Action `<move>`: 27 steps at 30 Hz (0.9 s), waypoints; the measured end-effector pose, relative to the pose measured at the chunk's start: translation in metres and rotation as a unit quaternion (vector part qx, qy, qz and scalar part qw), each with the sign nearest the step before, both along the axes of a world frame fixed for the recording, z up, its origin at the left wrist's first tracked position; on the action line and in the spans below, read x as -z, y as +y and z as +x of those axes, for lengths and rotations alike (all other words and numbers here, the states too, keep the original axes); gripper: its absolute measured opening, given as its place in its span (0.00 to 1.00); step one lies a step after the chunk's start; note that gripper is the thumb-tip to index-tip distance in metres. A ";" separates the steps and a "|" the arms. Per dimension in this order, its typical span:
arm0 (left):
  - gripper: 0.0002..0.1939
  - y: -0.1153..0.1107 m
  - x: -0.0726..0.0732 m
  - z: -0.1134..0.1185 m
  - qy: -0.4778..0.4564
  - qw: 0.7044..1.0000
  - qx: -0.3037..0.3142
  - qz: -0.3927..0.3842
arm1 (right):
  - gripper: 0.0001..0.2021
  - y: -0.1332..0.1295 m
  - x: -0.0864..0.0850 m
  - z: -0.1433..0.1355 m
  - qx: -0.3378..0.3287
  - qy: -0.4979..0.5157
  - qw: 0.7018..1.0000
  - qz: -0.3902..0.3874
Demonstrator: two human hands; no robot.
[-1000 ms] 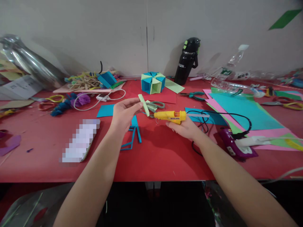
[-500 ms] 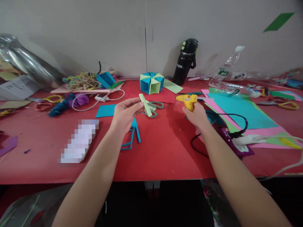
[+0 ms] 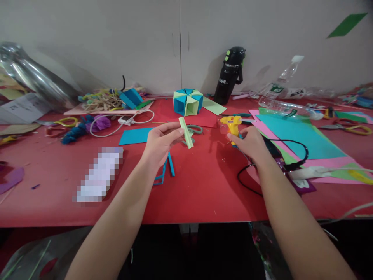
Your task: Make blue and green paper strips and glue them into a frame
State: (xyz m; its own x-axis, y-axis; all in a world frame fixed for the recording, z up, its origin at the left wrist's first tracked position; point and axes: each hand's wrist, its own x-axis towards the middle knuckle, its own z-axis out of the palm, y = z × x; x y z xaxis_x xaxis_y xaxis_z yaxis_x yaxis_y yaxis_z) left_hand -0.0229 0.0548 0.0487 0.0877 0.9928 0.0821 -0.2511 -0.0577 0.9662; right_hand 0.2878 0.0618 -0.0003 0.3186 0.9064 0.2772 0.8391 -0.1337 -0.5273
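Note:
Between the thumb and fingers of my left hand (image 3: 161, 144) is a folded light green paper strip (image 3: 186, 133), held tilted above the table. Grey-handled scissors (image 3: 196, 129) lie just behind it, partly hidden. Beneath that wrist are thin blue paper strips (image 3: 171, 165). My right hand (image 3: 251, 143) is beside the handle of a yellow hot glue gun (image 3: 232, 123), its thumb near the handle and its fingers loosened. The gun's blue trigger side shows between thumb and fingers. Behind both hands sits a blue and green folded-paper ring (image 3: 188, 102).
A phone (image 3: 99, 175) with a blurred screen lies at left. Coloured paper sheets (image 3: 303, 136), a purple power strip (image 3: 304, 186) and cables are at right. A black bottle (image 3: 229, 76) and clear plastic bottles (image 3: 291, 109) are at the back. A metal flask (image 3: 37, 77) leans at far left.
My right hand has loosened from the glue gun and shifted right, exposing more of its handle. My left hand has moved slightly right with the green paper strip.

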 end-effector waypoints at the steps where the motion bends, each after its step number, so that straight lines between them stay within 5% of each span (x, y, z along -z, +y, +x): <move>1: 0.16 0.000 0.000 0.000 -0.001 1.000 0.000 0.002 | 0.20 -0.004 -0.004 0.003 0.030 -0.009 0.999 -0.018; 4: 0.16 0.000 0.001 0.000 -0.001 1.000 -0.003 0.000 | 0.18 -0.016 -0.019 0.000 0.022 -0.008 0.999 -0.042; 8: 0.16 -0.002 0.001 0.003 -0.003 1.000 -0.004 -0.015 | 0.22 -0.035 -0.038 -0.031 -0.217 0.106 0.970 0.027; 11: 0.16 -0.004 0.001 0.008 -0.005 1.000 -0.007 -0.018 | 0.20 -0.047 -0.045 -0.064 -0.318 0.150 0.935 0.051; 16: 0.18 -0.008 0.003 0.017 -0.008 1.000 0.004 -0.007 | 0.16 -0.050 -0.040 -0.094 -0.335 0.228 0.913 0.051; 20: 0.19 -0.009 0.006 0.021 -0.020 1.000 0.022 0.007 | 0.19 -0.047 -0.032 -0.102 -0.338 0.300 0.891 0.043; 27: 0.16 -0.010 0.009 0.023 -0.018 0.999 0.032 0.027 | 0.09 -0.048 -0.032 -0.108 -0.342 0.316 0.882 0.072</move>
